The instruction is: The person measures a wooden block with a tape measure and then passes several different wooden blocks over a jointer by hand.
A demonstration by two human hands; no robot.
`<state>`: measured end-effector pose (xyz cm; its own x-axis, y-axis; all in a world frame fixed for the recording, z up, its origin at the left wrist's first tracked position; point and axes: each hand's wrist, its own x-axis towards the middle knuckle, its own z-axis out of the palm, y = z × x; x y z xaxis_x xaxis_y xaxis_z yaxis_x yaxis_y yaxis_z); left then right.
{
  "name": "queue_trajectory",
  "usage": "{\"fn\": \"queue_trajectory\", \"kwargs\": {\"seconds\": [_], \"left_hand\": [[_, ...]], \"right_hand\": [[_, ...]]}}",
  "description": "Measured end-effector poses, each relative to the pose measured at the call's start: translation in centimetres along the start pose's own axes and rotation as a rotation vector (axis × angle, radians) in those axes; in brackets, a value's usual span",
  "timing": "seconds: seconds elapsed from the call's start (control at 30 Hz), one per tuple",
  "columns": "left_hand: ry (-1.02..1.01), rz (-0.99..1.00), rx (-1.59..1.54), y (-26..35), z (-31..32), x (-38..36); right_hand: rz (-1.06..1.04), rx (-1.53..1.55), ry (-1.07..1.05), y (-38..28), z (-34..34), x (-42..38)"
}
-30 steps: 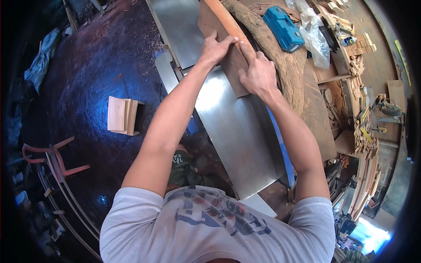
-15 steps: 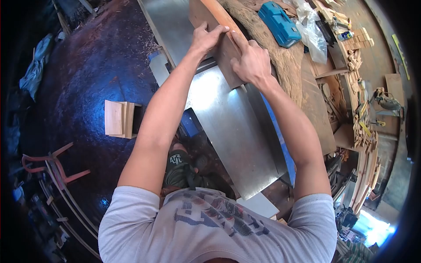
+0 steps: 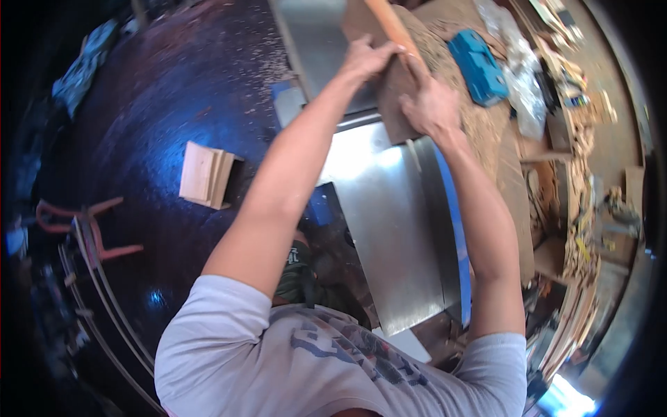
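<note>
A wooden board (image 3: 397,94) stands on edge on the smooth metal bed (image 3: 396,222) of a jointer-like machine. Its upper edge looks orange-brown, and its far end runs out toward the top of the view. My left hand (image 3: 368,58) grips the near side, with the thumb up at the top edge. Closer to me, my right hand (image 3: 435,105) holds the board's near end, its index finger stretched along the top edge and thumb against the face. A dark gap crosses the bed beside the board; any cutter there is hidden.
A teal tool case (image 3: 479,68) and a clear plastic bag (image 3: 526,97) lie on a big rough wood slab (image 3: 486,139) to the right. Shelves of wood offcuts (image 3: 580,201) stand farther right. Stacked wood pieces (image 3: 206,175) and a red chair frame (image 3: 90,226) are on the left floor.
The camera view has shifted, so the whole scene sits farther right and a little lower. Both hands keep their hold on the board, which seems slightly farther forward along the bed.
</note>
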<state>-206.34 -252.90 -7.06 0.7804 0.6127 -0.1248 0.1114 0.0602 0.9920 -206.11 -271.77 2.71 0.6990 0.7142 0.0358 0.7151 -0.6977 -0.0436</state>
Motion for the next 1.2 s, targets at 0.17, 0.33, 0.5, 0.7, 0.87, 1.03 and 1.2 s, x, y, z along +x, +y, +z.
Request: {"fn": "queue_trajectory", "kwargs": {"seconds": [0.17, 0.33, 0.5, 0.7, 0.87, 1.03, 1.2], "left_hand": [[0.003, -0.019, 0.007, 1.9, -1.0, -0.3], [0.026, -0.082, 0.051, 1.7, -1.3, 1.9], [-0.051, -0.068, -0.03, 1.8, -2.2, 3.1], [-0.089, -0.068, -0.047, 2.5, -3.0, 4.0], [-0.075, -0.046, -0.044, 2.4, -3.4, 5.2], [-0.069, -0.06, -0.043, 2.1, -4.0, 7.3], [0.029, 0.013, 0.091, 2.7, -4.6, 8.6]], "right_hand": [[0.017, 0.103, -0.009, -0.4, 0.1, 1.7], [-0.039, 0.007, 0.069, -0.5, 0.5, 3.3], [-0.007, 0.063, 0.032, -1.4, -0.4, 4.1], [0.013, 0.055, 0.006, -2.1, -0.6, 5.5], [0.003, 0.071, 0.015, -2.2, -0.3, 6.7], [0.015, 0.072, 0.003, -2.8, -0.2, 8.4], [0.126, 0.141, -0.003, -3.4, 0.8, 11.4]]}}
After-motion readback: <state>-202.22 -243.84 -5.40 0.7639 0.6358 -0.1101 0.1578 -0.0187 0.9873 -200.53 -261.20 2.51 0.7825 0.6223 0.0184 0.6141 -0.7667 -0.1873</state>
